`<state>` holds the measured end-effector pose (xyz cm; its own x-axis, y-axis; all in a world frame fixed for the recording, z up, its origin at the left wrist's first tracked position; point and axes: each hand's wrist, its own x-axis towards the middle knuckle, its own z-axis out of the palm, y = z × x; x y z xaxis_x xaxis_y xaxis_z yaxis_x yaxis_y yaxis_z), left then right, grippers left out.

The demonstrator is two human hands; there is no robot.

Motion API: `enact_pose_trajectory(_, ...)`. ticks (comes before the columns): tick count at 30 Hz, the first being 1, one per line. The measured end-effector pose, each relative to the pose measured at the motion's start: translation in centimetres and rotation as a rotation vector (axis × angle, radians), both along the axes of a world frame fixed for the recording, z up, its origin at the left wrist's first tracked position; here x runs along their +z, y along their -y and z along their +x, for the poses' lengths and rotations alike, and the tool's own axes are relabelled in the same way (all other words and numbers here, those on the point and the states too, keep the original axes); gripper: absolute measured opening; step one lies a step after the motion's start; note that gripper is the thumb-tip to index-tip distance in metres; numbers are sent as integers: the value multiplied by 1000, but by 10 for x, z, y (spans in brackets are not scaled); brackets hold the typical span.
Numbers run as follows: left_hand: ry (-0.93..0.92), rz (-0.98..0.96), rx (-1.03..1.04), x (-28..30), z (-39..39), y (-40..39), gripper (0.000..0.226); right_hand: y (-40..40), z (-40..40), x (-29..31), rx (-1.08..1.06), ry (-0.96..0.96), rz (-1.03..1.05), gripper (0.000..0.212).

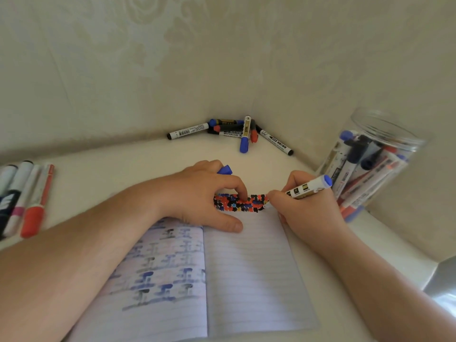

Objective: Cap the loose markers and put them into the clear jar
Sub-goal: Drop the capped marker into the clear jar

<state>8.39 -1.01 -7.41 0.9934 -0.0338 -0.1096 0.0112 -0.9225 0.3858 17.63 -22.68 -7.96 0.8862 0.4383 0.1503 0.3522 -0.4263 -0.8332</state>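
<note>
Clear jar (pixel 385 134): transparent glossy plastic, smooth wall with faint highlights. Markers (pixel 232 130) in corner: smooth plastic barrels, printed labels, slight sheen. Notebook (pixel 251 272): matt lined paper, ink bled through on left page. Table (pixel 138 164): smooth, pale, matt. Wall (pixel 197 58): matt embossed wallpaper.

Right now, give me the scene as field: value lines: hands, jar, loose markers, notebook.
left hand: presses open lined notebook, blue marker cap between its fingers
right hand: grips white blue-ended marker, tip at coloured dot band
clear plastic jar: right, open, holds many markers
corner marker pile: loose by wall
left marker row: on table
</note>
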Motion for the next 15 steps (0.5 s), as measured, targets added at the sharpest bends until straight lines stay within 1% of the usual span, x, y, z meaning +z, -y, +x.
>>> enact_pose_trajectory(3, 5, 7, 0, 0, 0, 0, 60, 0, -1, 1, 14, -18, 12, 33)
enact_pose_trajectory(8, 6, 8, -2, 0, 0, -1, 60, -2, 0, -1, 3, 11, -7, 35)
enact_pose_trajectory(12, 0, 13, -2, 0, 0, 0, 60, -2, 0, -1, 9, -13, 27, 33)
enact_pose_trajectory(15, -1, 9, -3, 1, -1, 0, 59, -2, 0, -2, 17, 3, 15, 33)
